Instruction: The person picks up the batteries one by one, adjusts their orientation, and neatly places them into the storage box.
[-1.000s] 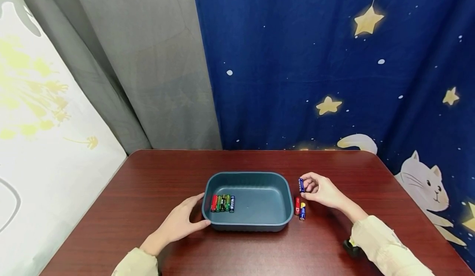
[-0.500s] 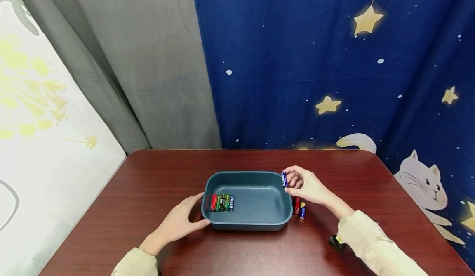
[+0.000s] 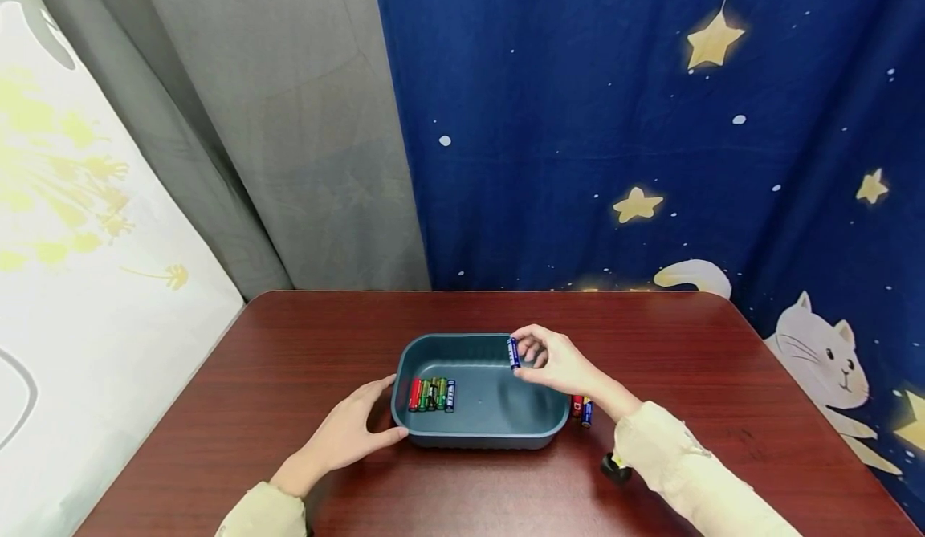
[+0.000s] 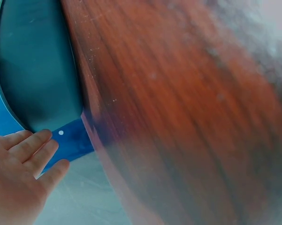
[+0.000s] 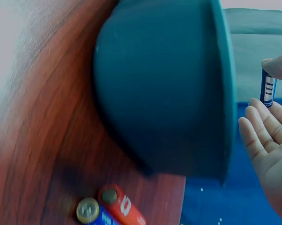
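A blue battery [image 3: 513, 353] is pinched by its ends between thumb and finger of my right hand [image 3: 556, 362], above the right half of a dark teal tray [image 3: 477, 441]. The right wrist view shows the same battery [image 5: 268, 88] upright between thumb and fingertips. My left hand [image 3: 350, 429] rests against the tray's left end, fingers and thumb spread along its rim. In the left wrist view the left hand's [image 4: 23, 173] fingers lie straight at the tray wall [image 4: 42, 70]. Inside the tray's left part, a row of batteries [image 3: 432, 395] lies side by side: red, several green, and one blue.
On the table [image 3: 325, 320], just right of the tray, lie a red battery [image 5: 124, 206] and a blue, yellow-ended battery [image 3: 587, 413]. A grey curtain [image 3: 289, 160] and a blue starry curtain [image 3: 542, 120] hang behind the table.
My right hand has carried the blue battery leftward from beside the tray, across its right rim, to above its inside. The left hand has stayed at the tray's left end.
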Demonstrator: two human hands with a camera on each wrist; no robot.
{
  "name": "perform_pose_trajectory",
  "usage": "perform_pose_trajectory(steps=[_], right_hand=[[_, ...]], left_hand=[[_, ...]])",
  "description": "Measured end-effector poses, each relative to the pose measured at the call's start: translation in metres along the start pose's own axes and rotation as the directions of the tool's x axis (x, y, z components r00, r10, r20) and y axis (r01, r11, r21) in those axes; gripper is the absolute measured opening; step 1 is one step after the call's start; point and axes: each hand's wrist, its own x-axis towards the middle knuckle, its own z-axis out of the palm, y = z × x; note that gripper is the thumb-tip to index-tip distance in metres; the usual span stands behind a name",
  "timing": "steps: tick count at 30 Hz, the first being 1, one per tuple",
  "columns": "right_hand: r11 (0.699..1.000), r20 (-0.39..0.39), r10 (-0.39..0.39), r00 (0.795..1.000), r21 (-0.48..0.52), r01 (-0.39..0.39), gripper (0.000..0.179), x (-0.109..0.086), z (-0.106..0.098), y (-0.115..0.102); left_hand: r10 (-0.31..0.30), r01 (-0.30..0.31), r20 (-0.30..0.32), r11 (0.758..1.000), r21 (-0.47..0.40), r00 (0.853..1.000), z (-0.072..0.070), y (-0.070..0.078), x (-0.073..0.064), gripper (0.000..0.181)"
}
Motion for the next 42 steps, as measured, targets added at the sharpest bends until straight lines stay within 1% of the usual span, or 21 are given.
perform_pose_trajectory(steps=[3,7,11,15,19,23,30,36,39,42], right_hand=[[1.000,0.023,-0.028,0.999,-0.005,0.028,0.044,0.006,0.010,0.003],[0.997,0.073,-0.054,0.996,-0.046,0.057,0.043,0.012,0.024,0.002],[0.994,0.141,-0.048,0.989,-0.090,0.061,0.042,0.018,0.038,0.001],[0.990,0.179,-0.025,0.983,-0.134,0.050,0.042,0.022,0.049,0.002],[0.982,0.196,0.008,0.981,-0.185,0.029,0.041,0.025,0.058,0.003],[0.976,0.206,0.024,0.978,-0.217,0.022,0.041,0.028,0.065,0.004],[0.945,0.255,0.049,0.966,-0.325,0.038,0.041,0.032,0.075,0.005],[0.937,0.275,0.095,0.957,-0.349,0.007,0.041,0.032,0.080,0.002],[0.930,0.272,0.105,0.957,-0.369,0.003,0.042,0.031,0.084,0.001],[0.918,0.266,0.104,0.958,-0.396,0.010,0.044,0.032,0.088,0.000]], left_hand=[[0.001,-0.001,-0.003,1.000,-0.001,1.000,0.000,0.000,0.000,0.078],[0.004,-0.004,-0.006,1.000,0.002,1.000,0.001,-0.001,0.000,0.078],[0.003,-0.003,-0.004,1.000,0.002,1.000,0.002,-0.001,0.001,0.078],[0.005,-0.005,-0.003,1.000,-0.001,1.000,0.002,-0.001,0.001,0.079],[0.004,-0.004,0.001,1.000,-0.006,1.000,0.002,-0.001,0.001,0.079],[0.005,-0.005,0.002,1.000,-0.012,1.000,0.002,0.000,0.001,0.078],[0.012,-0.013,-0.007,1.000,-0.013,1.000,0.002,0.000,0.001,0.078],[0.007,-0.007,-0.006,1.000,0.000,1.000,0.001,-0.002,0.000,0.079],[0.017,-0.017,-0.018,1.000,0.010,1.000,0.001,-0.003,0.000,0.079],[0.013,-0.013,-0.020,1.000,0.007,1.000,0.001,-0.002,0.000,0.079]])
